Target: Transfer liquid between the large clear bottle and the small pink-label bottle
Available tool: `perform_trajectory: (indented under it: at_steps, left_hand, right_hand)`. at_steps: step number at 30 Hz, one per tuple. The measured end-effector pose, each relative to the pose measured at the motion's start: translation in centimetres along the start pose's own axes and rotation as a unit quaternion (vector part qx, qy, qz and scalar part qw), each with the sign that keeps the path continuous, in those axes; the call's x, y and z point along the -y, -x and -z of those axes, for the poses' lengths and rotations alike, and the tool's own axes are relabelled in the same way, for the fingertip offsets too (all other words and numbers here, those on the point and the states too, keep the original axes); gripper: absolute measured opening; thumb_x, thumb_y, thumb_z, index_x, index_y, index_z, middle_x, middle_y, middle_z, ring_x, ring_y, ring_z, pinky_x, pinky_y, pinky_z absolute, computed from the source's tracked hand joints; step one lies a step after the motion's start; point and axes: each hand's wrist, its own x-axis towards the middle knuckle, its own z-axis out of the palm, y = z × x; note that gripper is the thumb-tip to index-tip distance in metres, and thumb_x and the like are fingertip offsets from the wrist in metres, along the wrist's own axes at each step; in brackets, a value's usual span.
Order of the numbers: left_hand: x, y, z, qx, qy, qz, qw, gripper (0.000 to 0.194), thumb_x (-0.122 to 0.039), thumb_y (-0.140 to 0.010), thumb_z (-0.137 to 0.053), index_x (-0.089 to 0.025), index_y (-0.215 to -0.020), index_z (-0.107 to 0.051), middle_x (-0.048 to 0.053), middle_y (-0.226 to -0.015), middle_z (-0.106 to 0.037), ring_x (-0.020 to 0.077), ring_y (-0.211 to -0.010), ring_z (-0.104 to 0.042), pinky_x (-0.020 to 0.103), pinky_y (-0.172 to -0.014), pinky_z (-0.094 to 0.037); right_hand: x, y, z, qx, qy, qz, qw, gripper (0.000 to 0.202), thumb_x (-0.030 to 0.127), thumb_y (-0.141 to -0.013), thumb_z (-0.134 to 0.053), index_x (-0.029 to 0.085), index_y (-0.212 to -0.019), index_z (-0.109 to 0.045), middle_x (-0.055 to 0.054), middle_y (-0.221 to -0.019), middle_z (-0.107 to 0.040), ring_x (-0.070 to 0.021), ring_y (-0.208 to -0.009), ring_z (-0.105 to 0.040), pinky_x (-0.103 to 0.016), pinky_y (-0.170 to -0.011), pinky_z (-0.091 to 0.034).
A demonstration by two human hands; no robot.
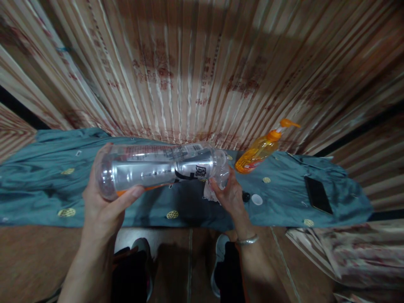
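A large clear plastic bottle (158, 166) with a silver label and black lettering lies sideways in the air above the cloth. Around its base, at the left, my left hand (105, 202) is closed with the thumb along the near side. My right hand (229, 191) is closed at the bottle's neck, its fingers partly hidden behind the clear plastic. A pale crumpled tissue-like piece (211, 192) shows beside the right fingers; whether they grip it or it lies on the cloth, I cannot tell. A strip of orange runs along the bottle's lower edge.
A pump bottle (257, 152) of orange liquid stands right of my hands. A white round lid (256, 199) and a small black cap (246, 196) lie nearby. Farther right is a black phone (317, 194). The teal cloth (151, 210) covers a narrow surface before a patterned curtain (189, 75).
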Motion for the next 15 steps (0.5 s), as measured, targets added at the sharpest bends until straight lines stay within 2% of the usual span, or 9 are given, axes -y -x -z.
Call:
perform_trajectory:
  at_steps: [5,9,15]
  left_hand:
    - [0.04,-0.23,-0.18,-0.001,0.021,-0.017,1.000,0.107,-0.053,-0.050,-0.098,-0.030,-0.146,-0.058,0.010,-0.147,-0.063,0.0412,-0.141,-0.056,0.063,-0.126,-0.034]
    - [-0.13,-0.23,-0.34,-0.008,0.018,-0.014,1.000,0.106,-0.056,-0.051,-0.097,-0.029,-0.145,-0.059,0.011,-0.144,-0.065,0.0407,-0.140,-0.057,0.063,-0.125,-0.036]
    - [-0.23,-0.34,-0.29,-0.003,0.048,-0.008,0.999,0.105,-0.052,-0.048,-0.100,-0.028,-0.143,-0.061,0.012,-0.146,-0.064,0.0442,-0.141,-0.056,0.070,-0.125,-0.031]
  right_hand:
    - [0.16,-0.17,0.06,0.002,-0.004,0.004,1.000,0.057,0.051,-0.095,-0.062,0.015,-0.138,-0.052,-0.023,-0.119,-0.076,-0.0358,-0.104,-0.077,-0.055,-0.088,-0.064]
    - [0.11,-0.20,0.09,0.005,-0.002,-0.001,1.000,0.057,0.048,-0.094,-0.066,0.014,-0.138,-0.052,-0.022,-0.119,-0.076,-0.0345,-0.106,-0.077,-0.050,-0.089,-0.064]
    - [-0.14,-0.20,0.05,0.014,0.003,-0.008,1.000,0.060,0.047,-0.093,-0.067,0.014,-0.140,-0.051,-0.023,-0.122,-0.076,-0.0342,-0.107,-0.076,-0.053,-0.090,-0.063]
